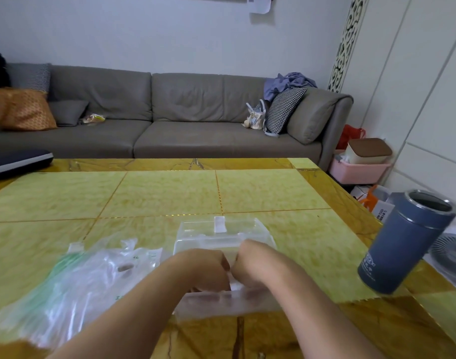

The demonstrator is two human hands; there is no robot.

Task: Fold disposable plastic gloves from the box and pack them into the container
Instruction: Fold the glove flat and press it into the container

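The likeliest slip from here is the thin film springing back out of its fold: both hands are bunched knuckle to knuckle over the clear container [225, 244], and a glove this light would probably unfold or ride up on the skin as they lift away — static and trapped air would do it. A second risk is the container itself skidding on the glossy counter [170, 193] if either hand presses off-centre, since clear plastic this light looks easy to shove. The left hand [203, 268] has its fingers curled downward, and the right hand [250, 268] is curled the same way just beside it; fingertips show faintly through a milky strip of film below the knuckles, so I judge both to be pinching a folded glove [229, 301], though the exact hold is hidden by the backs of the hands. That glove is translucent, almost colourless, a flattened band lying at the near edge of the container and partly over the counter. The container is see-through with a raised tab on its far wall; whether anything is already packed inside I cannot tell. To the left lies a crumpled clear bag [79, 278] with green printing — presumably the glove supply, touching the left forearm, and a careless sweep could drag it. A blue-grey flask [408, 242] stands well apart on the right near the counter's edge.
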